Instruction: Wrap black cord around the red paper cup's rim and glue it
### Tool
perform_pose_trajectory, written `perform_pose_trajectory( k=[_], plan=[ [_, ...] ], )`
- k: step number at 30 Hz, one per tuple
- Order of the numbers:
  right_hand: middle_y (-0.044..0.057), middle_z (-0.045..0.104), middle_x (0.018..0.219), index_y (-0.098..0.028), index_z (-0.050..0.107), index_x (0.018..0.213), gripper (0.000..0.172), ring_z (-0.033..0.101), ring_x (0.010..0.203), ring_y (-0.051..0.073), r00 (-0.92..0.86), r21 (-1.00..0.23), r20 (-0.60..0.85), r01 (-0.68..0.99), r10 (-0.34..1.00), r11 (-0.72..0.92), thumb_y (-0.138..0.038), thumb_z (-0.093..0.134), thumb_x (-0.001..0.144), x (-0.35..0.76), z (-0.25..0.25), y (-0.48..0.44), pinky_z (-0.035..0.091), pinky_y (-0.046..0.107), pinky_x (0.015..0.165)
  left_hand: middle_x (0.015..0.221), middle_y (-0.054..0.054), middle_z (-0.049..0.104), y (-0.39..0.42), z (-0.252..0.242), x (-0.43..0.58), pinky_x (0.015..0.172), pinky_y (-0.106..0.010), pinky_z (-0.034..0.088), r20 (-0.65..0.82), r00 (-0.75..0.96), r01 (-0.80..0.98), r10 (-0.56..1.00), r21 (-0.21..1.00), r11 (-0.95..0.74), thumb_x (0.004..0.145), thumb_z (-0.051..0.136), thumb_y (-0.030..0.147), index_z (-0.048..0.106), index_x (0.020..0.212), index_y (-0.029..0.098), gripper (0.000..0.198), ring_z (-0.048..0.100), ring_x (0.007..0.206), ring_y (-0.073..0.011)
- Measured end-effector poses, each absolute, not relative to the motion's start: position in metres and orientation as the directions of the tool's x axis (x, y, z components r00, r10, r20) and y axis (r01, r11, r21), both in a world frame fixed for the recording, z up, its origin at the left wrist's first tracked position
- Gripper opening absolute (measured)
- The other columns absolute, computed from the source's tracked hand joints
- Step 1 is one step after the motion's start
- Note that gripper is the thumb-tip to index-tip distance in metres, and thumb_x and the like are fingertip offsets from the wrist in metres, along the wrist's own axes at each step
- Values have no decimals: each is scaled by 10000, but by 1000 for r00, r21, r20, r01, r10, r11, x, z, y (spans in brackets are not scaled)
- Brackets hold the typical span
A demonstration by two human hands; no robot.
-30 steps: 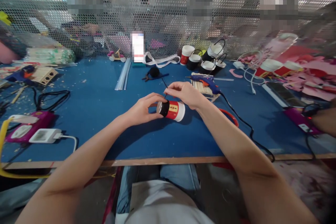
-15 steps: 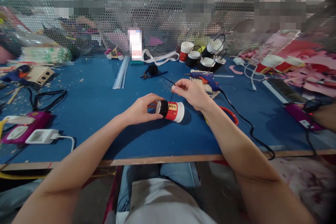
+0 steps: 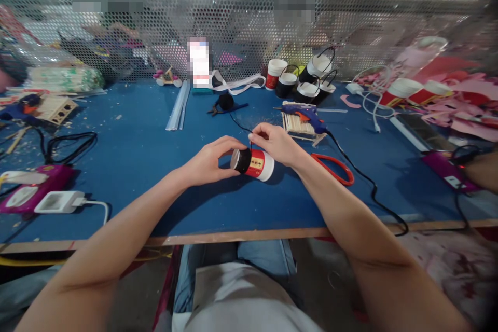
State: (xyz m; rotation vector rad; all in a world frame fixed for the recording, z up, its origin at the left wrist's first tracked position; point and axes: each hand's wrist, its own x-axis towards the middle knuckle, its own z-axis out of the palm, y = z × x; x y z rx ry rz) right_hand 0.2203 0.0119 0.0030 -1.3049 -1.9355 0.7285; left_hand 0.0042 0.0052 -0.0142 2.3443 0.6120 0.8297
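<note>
A red and white paper cup (image 3: pixel 257 164) lies on its side above the blue table, its base end wrapped in black cord (image 3: pixel 244 161). My left hand (image 3: pixel 212 162) grips that wrapped end between thumb and fingers. My right hand (image 3: pixel 272 141) pinches the black cord just above the cup. From there the cord runs back to a black ball of cord (image 3: pixel 225 101), which sits by a pair of dark pliers (image 3: pixel 213 109).
A blue glue gun (image 3: pixel 307 116) rests on a stick frame at right, near red-handled scissors (image 3: pixel 334 168). Several black-wrapped cups (image 3: pixel 287 85) stand at the back. Clear glue sticks (image 3: pixel 179 109) lie left of centre. Purple power strips (image 3: pixel 39 187) flank both sides.
My right hand has come down and slightly left, closer to the cup, with the cord. The cup has turned a little in my left hand.
</note>
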Motion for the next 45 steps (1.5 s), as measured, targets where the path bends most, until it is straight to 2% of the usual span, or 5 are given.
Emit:
perform_pose_trajectory(
  k=[13, 17, 26, 37, 45],
  plan=[
    [13, 584, 701, -213, 479, 732, 196, 530, 677, 157, -296, -731, 164, 604, 941, 317, -371, 500, 847, 214, -1, 9, 370, 288, 604, 1231, -120, 548, 4, -9, 3, 1008, -433, 474, 362, 731, 255, 579, 642, -723, 738, 721, 258, 517, 1221, 211, 527, 560, 1154, -244],
    [12, 583, 711, -212, 474, 722, 166, 523, 669, 152, -284, -706, 167, 634, 944, 315, -319, 499, 847, 211, 3, 6, 369, 293, 622, 1237, -130, 565, 4, -10, 4, 1002, -430, 481, 293, 663, 258, 689, 775, -577, 703, 748, 405, 501, 1237, 189, 626, 578, 1144, -254],
    [3, 581, 707, -209, 480, 724, 164, 503, 644, 140, -293, -681, 197, 645, 936, 345, -312, 503, 850, 206, 3, 0, 358, 290, 621, 935, -88, 683, 3, -10, 5, 771, -365, 544, 26, 630, 349, 776, 883, -313, 779, 635, 495, 568, 1057, 128, 465, 656, 832, -190],
    [16, 610, 721, -203, 517, 738, 157, 512, 651, 145, -308, -712, 203, 605, 929, 356, -326, 509, 835, 214, 13, 0, 375, 297, 623, 1083, -98, 632, 1, -8, 6, 897, -406, 518, 195, 658, 214, 727, 878, -429, 731, 727, 292, 542, 1132, 159, 461, 633, 950, -197],
    [14, 610, 730, -205, 510, 741, 143, 525, 668, 147, -313, -699, 209, 615, 927, 365, -306, 509, 841, 215, 17, -2, 378, 294, 625, 1128, -102, 574, 4, -11, 6, 951, -430, 501, 272, 671, 176, 690, 845, -505, 727, 738, 274, 540, 1134, 175, 463, 597, 1041, -223]
  ],
)
